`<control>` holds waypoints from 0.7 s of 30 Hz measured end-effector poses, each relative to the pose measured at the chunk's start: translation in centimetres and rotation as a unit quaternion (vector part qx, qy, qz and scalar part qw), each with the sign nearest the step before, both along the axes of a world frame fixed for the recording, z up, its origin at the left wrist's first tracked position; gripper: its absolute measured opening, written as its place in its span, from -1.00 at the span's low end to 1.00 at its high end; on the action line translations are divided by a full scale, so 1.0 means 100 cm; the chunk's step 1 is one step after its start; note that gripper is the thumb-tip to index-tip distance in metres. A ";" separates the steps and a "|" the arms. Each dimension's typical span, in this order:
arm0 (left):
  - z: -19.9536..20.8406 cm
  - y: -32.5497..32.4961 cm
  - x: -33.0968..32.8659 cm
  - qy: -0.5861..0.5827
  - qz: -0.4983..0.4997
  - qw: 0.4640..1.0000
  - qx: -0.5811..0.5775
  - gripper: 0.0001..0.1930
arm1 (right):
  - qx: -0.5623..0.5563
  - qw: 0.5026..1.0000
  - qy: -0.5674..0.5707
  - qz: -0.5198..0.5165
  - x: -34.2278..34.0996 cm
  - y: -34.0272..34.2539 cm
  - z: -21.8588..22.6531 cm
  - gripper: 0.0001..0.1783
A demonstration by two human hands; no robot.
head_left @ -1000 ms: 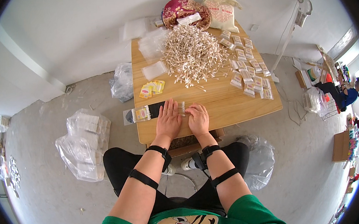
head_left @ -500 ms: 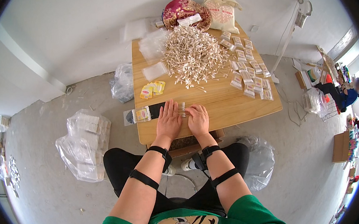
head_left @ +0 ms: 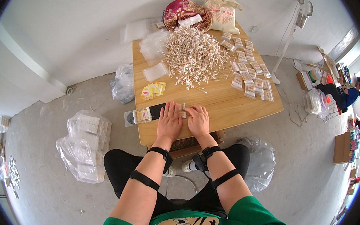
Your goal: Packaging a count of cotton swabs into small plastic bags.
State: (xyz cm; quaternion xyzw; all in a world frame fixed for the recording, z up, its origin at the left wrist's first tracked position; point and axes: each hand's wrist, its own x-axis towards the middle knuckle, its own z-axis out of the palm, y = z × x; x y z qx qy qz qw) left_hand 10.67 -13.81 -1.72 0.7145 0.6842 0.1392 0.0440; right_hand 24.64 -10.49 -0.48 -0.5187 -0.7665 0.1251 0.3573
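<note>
My left hand (head_left: 170, 121) lies flat near the front edge of the table, fingers stretched out over a black strip (head_left: 156, 110) and a row of cotton swabs (head_left: 182, 109). The swab tips show past its right side. Close by, my right hand (head_left: 198, 118) has its fingers bent and drawn together at the end of that row; whatever it may pinch is hidden. At the strip's left end is a clear packet of cotton swabs (head_left: 141, 115) with a yellow and white card inside, its clear sleeve reaching past the strip.
A large heap of loose cotton swabs (head_left: 194, 54) covers the table's far middle. Filled packets (head_left: 248, 79) lie on the right, yellow cards (head_left: 153, 90) and clear bags (head_left: 155, 72) on the left. Behind stand a patterned red bundle (head_left: 182, 13) and a cloth sack (head_left: 223, 16).
</note>
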 end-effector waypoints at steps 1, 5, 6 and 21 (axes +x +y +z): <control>0.000 0.000 0.000 0.000 0.000 1.000 0.000 -0.39 | 0.000 1.000 0.000 0.000 0.000 0.000 0.000 -0.73; 0.000 0.000 0.001 0.007 0.001 1.000 -0.003 -0.39 | -0.009 1.000 -0.013 0.000 0.001 0.000 -0.002 -0.72; 0.000 0.000 0.000 0.008 0.003 1.000 -0.003 -0.39 | -0.016 1.000 -0.016 0.004 0.001 0.001 -0.002 -0.72; 0.001 0.000 0.000 0.006 0.003 1.000 -0.006 -0.39 | -0.008 0.999 -0.032 -0.008 -0.001 0.000 -0.001 -0.67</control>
